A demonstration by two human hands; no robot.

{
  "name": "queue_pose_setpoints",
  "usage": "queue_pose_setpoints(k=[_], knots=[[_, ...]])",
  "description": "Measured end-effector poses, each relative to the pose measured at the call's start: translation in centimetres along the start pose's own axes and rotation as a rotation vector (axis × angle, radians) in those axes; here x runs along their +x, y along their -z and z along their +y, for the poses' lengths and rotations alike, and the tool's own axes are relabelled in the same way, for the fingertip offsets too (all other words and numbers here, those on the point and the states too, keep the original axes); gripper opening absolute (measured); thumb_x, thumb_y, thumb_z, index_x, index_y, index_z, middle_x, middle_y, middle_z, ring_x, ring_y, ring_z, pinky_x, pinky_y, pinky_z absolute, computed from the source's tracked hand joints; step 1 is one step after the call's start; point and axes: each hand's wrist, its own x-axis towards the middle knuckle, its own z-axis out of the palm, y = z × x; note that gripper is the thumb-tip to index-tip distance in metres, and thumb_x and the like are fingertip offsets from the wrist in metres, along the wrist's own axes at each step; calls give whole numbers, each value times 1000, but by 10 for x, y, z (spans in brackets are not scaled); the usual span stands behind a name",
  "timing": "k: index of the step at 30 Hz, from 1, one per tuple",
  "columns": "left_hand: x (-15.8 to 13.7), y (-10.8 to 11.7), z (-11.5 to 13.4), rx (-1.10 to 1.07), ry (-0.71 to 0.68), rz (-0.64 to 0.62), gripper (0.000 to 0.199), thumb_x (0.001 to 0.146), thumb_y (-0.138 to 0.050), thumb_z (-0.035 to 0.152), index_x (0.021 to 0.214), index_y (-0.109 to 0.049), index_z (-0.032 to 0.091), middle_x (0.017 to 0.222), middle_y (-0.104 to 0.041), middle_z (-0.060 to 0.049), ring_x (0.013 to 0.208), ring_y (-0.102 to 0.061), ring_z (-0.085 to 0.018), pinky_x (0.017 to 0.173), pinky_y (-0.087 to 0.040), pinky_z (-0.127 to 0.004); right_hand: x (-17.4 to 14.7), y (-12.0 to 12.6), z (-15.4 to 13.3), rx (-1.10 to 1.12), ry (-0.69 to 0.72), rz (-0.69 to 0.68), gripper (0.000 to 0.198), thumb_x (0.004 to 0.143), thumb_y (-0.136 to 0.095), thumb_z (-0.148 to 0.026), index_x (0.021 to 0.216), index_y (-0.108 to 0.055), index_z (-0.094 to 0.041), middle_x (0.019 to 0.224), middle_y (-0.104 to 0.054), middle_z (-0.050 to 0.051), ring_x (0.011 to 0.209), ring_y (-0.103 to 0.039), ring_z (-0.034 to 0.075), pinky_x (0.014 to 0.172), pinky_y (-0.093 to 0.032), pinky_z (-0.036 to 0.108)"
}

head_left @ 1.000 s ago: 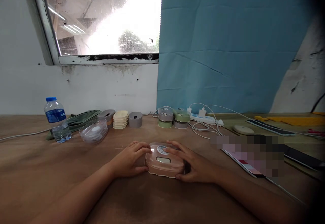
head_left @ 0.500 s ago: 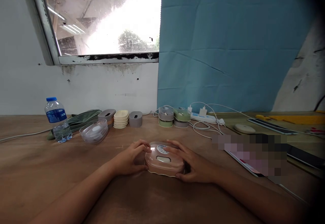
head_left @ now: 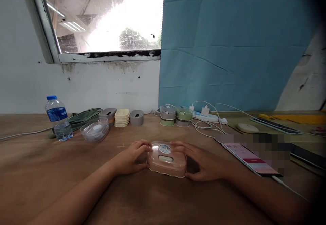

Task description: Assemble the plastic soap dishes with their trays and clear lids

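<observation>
A small pink plastic box (head_left: 163,166) with a clear lid lies flat on the brown table (head_left: 142,201), between my hands. A round printed sticker (head_left: 165,149) and a pale oblong slot show on its top. My left hand (head_left: 133,157) grips the box's left side, fingertips on the upper left edge and thumb low at the front corner. On the other side, my right hand (head_left: 201,160) has its fingers along the upper right edge and its thumb at the lower right corner. Its palm stands away from the box.
Along the wall stand a water bottle (head_left: 59,119), clear plastic covers (head_left: 94,131), stacked cream trays (head_left: 122,118), a grey box (head_left: 137,118) and grey-green stacked boxes (head_left: 167,113). Cables run from a power strip (head_left: 205,117) at right. A lit tablet (head_left: 251,160) lies by my right forearm.
My right fingers have drawn back from the sticker to the lid's right edge, uncovering the sticker. The box remains between my hands, and the view has shifted slightly.
</observation>
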Motion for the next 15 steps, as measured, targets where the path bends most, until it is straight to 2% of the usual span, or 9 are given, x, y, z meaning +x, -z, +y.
queue_pose_setpoints(k=[4, 7, 11, 15], knots=[[1, -2, 1, 96, -9, -2, 43, 79, -57, 24, 120, -43, 24, 126, -47, -8, 114, -46, -21, 97, -38, -38, -1, 9, -4, -33, 10, 32, 58, 68, -60, -23, 124, -45, -24, 131, -45, 7, 121, -40, 26, 100, -36, 39], [3, -3, -1, 194, 7, 15, 47, 79, -54, 22, 124, -40, 24, 128, -47, -8, 114, -46, -22, 97, -37, -39, 1, 8, -6, -103, 0, 57, 54, 71, -62, -29, 122, -48, -24, 127, -49, 6, 117, -46, 25, 98, -38, 37], [2, -4, -5, 283, 70, 109, 42, 77, -52, 18, 118, -44, 21, 123, -49, -8, 109, -48, -23, 94, -38, -39, 4, -2, -7, -179, -57, 141, 53, 77, -58, -39, 127, -45, -25, 127, -49, 8, 115, -47, 26, 96, -40, 40], [0, -2, -9, 321, 136, 208, 35, 75, -50, 15, 110, -47, 20, 115, -52, -8, 104, -51, -23, 89, -41, -38, 7, -16, -7, -211, -109, 203, 47, 85, -48, -33, 131, -40, -27, 130, -44, 8, 115, -46, 25, 94, -42, 40]])
